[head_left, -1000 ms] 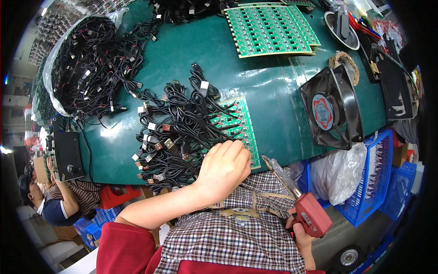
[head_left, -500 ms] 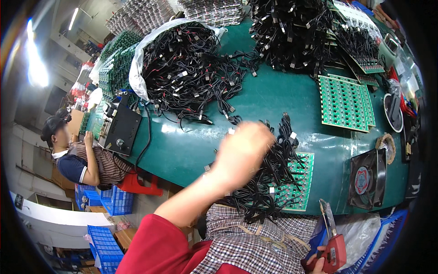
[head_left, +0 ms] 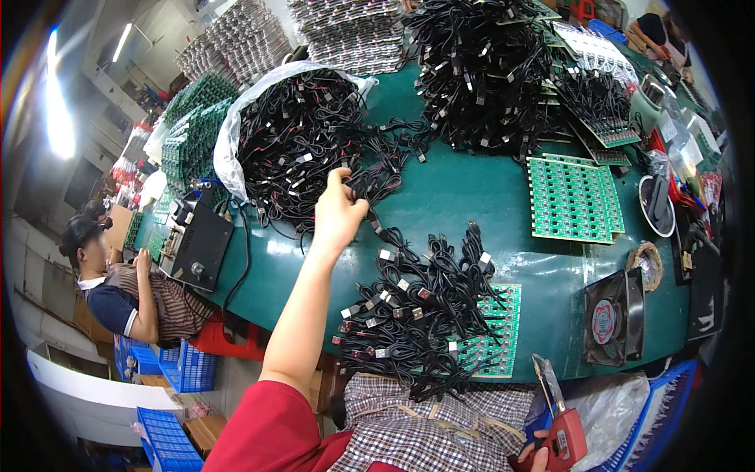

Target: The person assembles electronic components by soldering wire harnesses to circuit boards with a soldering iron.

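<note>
My left hand (head_left: 338,215) reaches over the right edge of a heap of black USB cables (head_left: 287,141) spilling from a clear plastic bag (head_left: 230,149). Its index finger and thumb are apart, and no cable shows held between them. At the lower right my right hand (head_left: 536,455), partly cut off by the frame, grips a red soldering gun (head_left: 566,440) with its metal front pointing up. Before me lies a green circuit board panel (head_left: 503,330). Bundled black cables (head_left: 417,315) cover its left part and spread over the table.
A tall stack of cabled boards (head_left: 480,79) stands at the back. Bare green panels (head_left: 574,197) lie at the right, near a black fan (head_left: 615,318) and a ring-shaped brown coil (head_left: 646,266). At left sits a black control box (head_left: 200,250); a co-worker (head_left: 126,291) sits beyond.
My left hand has moved from above the cables on the panel, up and left to the bagged heap. The view has shifted slightly. My right hand still grips the soldering gun.
</note>
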The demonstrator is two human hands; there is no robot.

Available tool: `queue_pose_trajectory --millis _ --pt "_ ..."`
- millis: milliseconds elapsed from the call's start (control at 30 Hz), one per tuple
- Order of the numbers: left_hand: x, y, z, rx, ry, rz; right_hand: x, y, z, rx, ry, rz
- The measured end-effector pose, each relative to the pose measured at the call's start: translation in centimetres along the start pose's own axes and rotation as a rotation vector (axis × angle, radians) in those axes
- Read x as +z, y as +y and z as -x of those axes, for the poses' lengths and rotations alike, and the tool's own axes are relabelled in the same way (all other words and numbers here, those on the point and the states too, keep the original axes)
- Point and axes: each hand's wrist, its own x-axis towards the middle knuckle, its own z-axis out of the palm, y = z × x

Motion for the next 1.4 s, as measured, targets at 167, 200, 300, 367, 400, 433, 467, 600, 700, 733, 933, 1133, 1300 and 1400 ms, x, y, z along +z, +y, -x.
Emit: queue_pose_trajectory --millis 167,200,300,367,400,433,467,600,700,733,933,1133,1300,1400 --pt "0.4 1.4 0.3 0.267 -0.086 -0.061 -0.3 -0.5 -0.4 -0.008 -0.067 0.066" --pt "1.2 0.6 0.0 0.512 0.034 -0.151 -0.3 -0.1 -0.3 0.020 -0.035 0.040" --pt "2.0 2.2 -0.4 0.367 -0.047 -0.146 -0.1 0.4 -0.3 0.014 0.015 -0.046" --pt "2.5 3.3 -0.6 0.243 -0.139 -0.083 -0.1 0.4 -0.1 -0.022 0.017 -0.102" --pt "3.1 3.0 -0.9 0.376 -0.127 -0.118 0.1 0.3 0.0 -0.024 0.059 -0.091" --pt "3.4 3.3 -1.1 0.508 -0.114 -0.152 0.2 0.3 0.1 -0.025 0.100 -0.078" --pt "3.7 3.6 -1.3 0.544 -0.201 -0.153 0.1 0.3 0.2 -0.025 0.106 -0.076" --pt "4.1 5.2 -1.5 0.718 -0.614 -0.192 -1.0 1.5 0.3 0.016 0.105 -0.091" --pt "4.6 4.3 -1.8 0.798 -0.620 -0.437 -1.3 1.2 0.2 -0.017 0.033 -0.007" --pt "4.6 4.1 -2.1 0.829 -0.624 -0.419 -1.2 0.8 0.2 -0.006 0.031 0.029" --pt "2.4 1.9 -3.2 0.902 -0.487 -0.437 0.4 -1.4 0.0 -0.085 0.107 0.000" --pt "-0.9 1.9 -2.7 0.425 -0.448 -0.039 -0.1 0.3 0.4 -0.066 0.083 -0.163" --pt "-4.5 10.3 1.5 0.222 -0.479 0.328 0.1 1.1 0.1 -0.143 0.168 -0.238" --pt "-4.2 15.4 9.0 0.137 -0.815 0.410 1.4 -1.5 -0.9 -0.167 0.037 -0.334"
